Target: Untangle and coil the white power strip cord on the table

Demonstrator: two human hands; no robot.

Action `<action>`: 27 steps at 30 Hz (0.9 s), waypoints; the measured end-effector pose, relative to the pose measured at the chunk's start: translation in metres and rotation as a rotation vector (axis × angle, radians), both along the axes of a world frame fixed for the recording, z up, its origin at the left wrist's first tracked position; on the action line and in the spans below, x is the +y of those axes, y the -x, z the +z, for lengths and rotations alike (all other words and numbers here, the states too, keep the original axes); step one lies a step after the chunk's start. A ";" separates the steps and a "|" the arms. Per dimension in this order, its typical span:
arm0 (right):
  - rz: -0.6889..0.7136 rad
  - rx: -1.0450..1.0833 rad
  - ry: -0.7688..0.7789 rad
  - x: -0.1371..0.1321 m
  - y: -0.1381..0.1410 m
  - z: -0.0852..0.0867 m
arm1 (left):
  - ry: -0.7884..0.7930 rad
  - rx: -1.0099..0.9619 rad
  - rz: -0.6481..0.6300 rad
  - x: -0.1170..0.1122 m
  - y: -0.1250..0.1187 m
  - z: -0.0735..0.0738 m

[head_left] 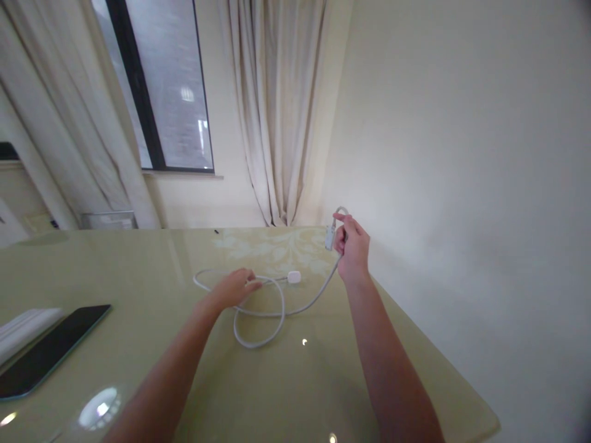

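A white cable (261, 345) lies in loose loops on the table. My right hand (353, 243) is raised above the table's right side, its fingers closed on the cable close to one end. From that end a light grey plug (329, 237) hangs beside the fingertips, with the cable bent in a small arc above it. At the loops' left side, my left hand (235, 287) is low over the table, thumb and fingers around part of the cable; its grip is partly hidden. Just right of it, the cable's other end carries a small white connector (294, 277) resting on the tabletop.
The glossy table (152, 320) meets the wall (452, 184) on the right. At the left lie a dark flat tablet-like object (50, 351) and a white long object (28, 329). A tiny dark piece (217, 232) sits near the far edge, before the curtains (281, 111).
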State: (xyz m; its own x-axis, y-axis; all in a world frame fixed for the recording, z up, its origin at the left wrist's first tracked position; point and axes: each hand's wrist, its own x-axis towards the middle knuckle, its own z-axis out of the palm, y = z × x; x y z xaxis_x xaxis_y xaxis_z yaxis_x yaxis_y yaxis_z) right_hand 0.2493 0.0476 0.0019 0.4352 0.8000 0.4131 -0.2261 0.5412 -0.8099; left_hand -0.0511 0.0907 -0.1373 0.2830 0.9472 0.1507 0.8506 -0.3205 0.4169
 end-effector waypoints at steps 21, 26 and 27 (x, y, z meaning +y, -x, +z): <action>-0.587 0.033 -0.182 0.021 -0.028 -0.018 | -0.147 -1.344 -0.105 -0.060 0.028 0.137; -0.613 0.067 -0.217 0.011 -0.034 -0.006 | -0.337 -0.964 -0.061 -0.093 0.049 0.165; -0.610 0.070 -0.217 0.010 -0.034 -0.005 | -0.413 -0.871 -0.048 -0.091 0.052 0.164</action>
